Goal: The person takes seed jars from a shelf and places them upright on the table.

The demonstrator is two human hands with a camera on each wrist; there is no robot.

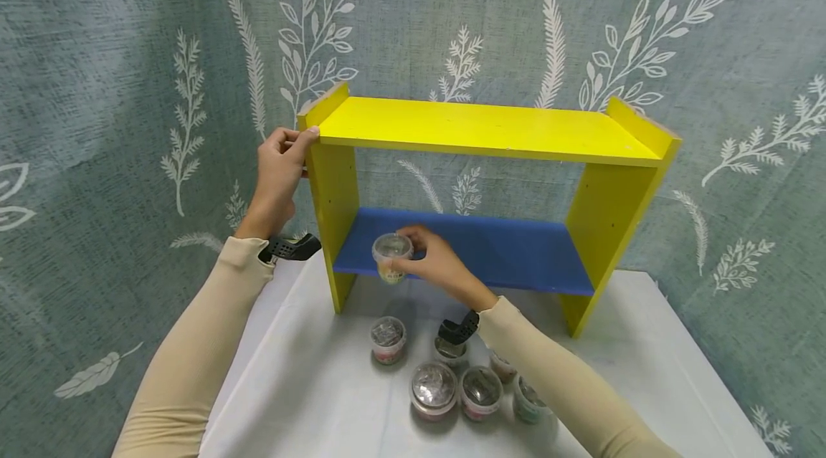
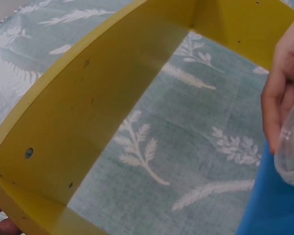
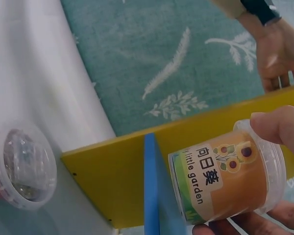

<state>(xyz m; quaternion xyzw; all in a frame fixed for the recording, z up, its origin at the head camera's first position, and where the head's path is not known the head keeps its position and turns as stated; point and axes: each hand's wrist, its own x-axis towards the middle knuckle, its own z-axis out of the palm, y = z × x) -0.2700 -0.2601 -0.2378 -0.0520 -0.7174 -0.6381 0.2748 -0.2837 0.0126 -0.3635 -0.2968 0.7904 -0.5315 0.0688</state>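
My right hand [image 1: 444,266] pinches a small clear plastic tub [image 1: 391,249] with a lid, thumb on one side and fingers on the other. In the right wrist view the tub's label [image 3: 220,171] shows sunflowers and the words "little garden". The tub is at the front left of the blue lower board [image 1: 503,250]; whether it touches the board cannot be told. My left hand [image 1: 276,175] grips the upper left corner of the yellow shelf unit [image 1: 477,130], thumb on its front edge and fingers around the outer side.
Several lidded tubs stand on the white-covered table [image 1: 335,401] before the shelf: one alone [image 1: 388,340] at left, others grouped around a larger tub [image 1: 433,390] under my right forearm. Leaf-patterned green cloth [image 1: 413,28] hangs behind and to the left.
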